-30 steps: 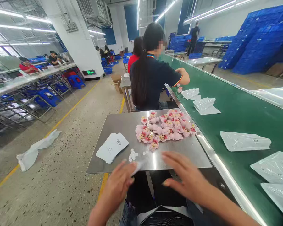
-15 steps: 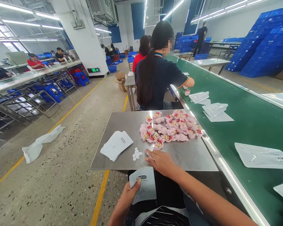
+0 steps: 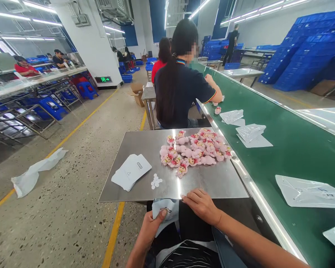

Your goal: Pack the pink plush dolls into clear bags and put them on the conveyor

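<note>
My left hand (image 3: 153, 225) grips a printed white pouch (image 3: 167, 210) over my lap, thumb on its face; the pouch is bent. Beside the pouch's upper right corner is my right hand (image 3: 202, 204), its fingers closed together at the table's front edge; what they hold, if anything, is too small to tell. Several small white discs (image 3: 156, 181) lie on the metal table (image 3: 212, 186). To their left rests a fanned stack of white pouches (image 3: 131, 171). Many pink plush figures with red tops (image 3: 195, 150) are heaped at the back right of the table.
A green conveyor belt (image 3: 268, 163) runs along the right, with clear-fronted pouches (image 3: 309, 191) on it. Ahead sits a person in a dark shirt (image 3: 181, 82). Crumpled white plastic (image 3: 36, 173) lies on the floor at left; blue crates (image 3: 309, 56) stand at back right.
My right hand has drawn back from near the discs to the table's front edge by the pouch, and its fingers have closed. The pouch in my left hand has become bent.
</note>
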A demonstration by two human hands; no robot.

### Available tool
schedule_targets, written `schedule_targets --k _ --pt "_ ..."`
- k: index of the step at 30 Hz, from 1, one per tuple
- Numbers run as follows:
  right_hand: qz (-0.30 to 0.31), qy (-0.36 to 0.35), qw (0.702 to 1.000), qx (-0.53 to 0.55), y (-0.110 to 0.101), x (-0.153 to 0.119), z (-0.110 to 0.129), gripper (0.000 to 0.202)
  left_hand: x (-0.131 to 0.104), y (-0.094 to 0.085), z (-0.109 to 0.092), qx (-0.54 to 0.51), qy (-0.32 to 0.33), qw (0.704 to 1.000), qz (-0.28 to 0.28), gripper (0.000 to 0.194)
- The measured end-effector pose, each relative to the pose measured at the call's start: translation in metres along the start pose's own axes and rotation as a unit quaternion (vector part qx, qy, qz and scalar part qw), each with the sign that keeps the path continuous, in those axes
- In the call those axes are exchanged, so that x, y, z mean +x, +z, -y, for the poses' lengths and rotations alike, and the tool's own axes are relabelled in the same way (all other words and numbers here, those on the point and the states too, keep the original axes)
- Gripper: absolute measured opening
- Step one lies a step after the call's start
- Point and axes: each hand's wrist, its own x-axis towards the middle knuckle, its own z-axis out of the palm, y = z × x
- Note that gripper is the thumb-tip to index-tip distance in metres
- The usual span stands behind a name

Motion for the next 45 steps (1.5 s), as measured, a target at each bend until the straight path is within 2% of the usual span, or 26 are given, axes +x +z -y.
schedule_targets --k 3,6,10,12,14,16,18,20,22,24,26,30,32,33,35,36,38,39,41,42,44,45 --pt "-0.045 0.064 0.997 0.023 0.005 0.0 0.005 0.012 0.002 0.009 0.001 0.033 0.031 0.999 0.002 0.031" --pt "-0.038 0.1 0.994 0.034 0.003 0.004 0.007 0.013 0.001 0.015 0.002 0.063 0.058 0.996 -0.015 0.028" --pt "0.002 0.089 0.996 0.02 -0.002 0.005 0.003 0.028 0.0 0.02 0.004 0.106 0.079 0.991 -0.025 0.029" --pt "0.008 0.065 0.998 0.009 0.0 0.003 0.002 0.026 0.001 0.021 0.007 0.121 0.087 0.988 -0.032 0.03" --pt "-0.012 0.051 0.998 0.024 0.001 0.003 0.002 0.02 0.001 0.023 0.009 0.132 0.089 0.987 -0.038 0.03" --pt "-0.049 0.086 0.991 0.089 -0.004 0.005 0.005 0.018 0.0 0.025 0.01 0.14 0.091 0.985 -0.042 0.029" --pt "-0.082 0.173 0.962 0.195 -0.018 0.011 0.01 0.018 0.0 0.03 0.009 0.155 0.101 0.982 -0.033 0.026" --pt "-0.088 0.259 0.913 0.303 -0.04 0.02 0.017 0.018 0.001 0.036 0.008 0.178 0.126 0.976 -0.014 0.023" --pt "-0.069 0.307 0.873 0.374 -0.063 0.03 0.024 0.018 0.003 0.043 0.007 0.197 0.157 0.968 0.01 0.022" --pt "-0.044 0.329 0.856 0.396 -0.08 0.036 0.028 0.018 0.006 0.051 0.005 0.21 0.182 0.96 0.031 0.022" --pt "-0.028 0.33 0.869 0.368 -0.091 0.038 0.03 0.017 0.008 0.059 0.003 0.221 0.2 0.953 0.045 0.023" --pt "0.021 0.248 0.953 0.172 -0.105 0.031 0.036 0.014 0.01 0.074 -0.001 0.221 0.22 0.948 0.06 0.022" --pt "0.058 0.207 0.971 0.101 -0.111 0.027 0.038 0.015 0.011 0.081 -0.004 0.212 0.22 0.95 0.07 0.019" --pt "0.067 0.196 0.973 0.099 -0.114 0.026 0.037 0.016 0.011 0.085 -0.005 0.206 0.217 0.951 0.076 0.018" --pt "0.054 0.203 0.967 0.14 -0.119 0.023 0.021 0.016 0.011 0.09 -0.008 0.191 0.2 0.957 0.085 0.02" --pt "0.036 0.23 0.96 0.158 -0.121 0.023 0.006 0.016 0.011 0.092 -0.01 0.183 0.187 0.961 0.09 0.022" --pt "0.005 0.336 0.931 0.143 -0.121 0.021 -0.041 0.02 0.01 0.096 -0.015 0.163 0.158 0.969 0.101 0.025" --pt "-0.01 0.408 0.907 0.101 -0.121 0.02 -0.069 0.023 0.009 0.097 -0.017 0.153 0.145 0.972 0.104 0.025" --pt "0.023 0.538 0.842 0.012 -0.117 0.017 -0.126 0.034 0.008 0.099 -0.02 0.138 0.125 0.977 0.107 0.025" --pt "0.034 0.562 0.826 0.002 -0.114 0.015 -0.15 0.04 0.007 0.1 -0.022 0.133 0.122 0.978 0.106 0.025" --pt "0.062 0.584 0.809 -0.002 -0.107 0.011 -0.184 0.048 0.007 0.102 -0.023 0.127 0.124 0.979 0.103 0.025" --pt "0.071 0.581 0.81 0.003 -0.103 0.008 -0.193 0.052 0.008 0.104 -0.023 0.126 0.128 0.978 0.103 0.025"
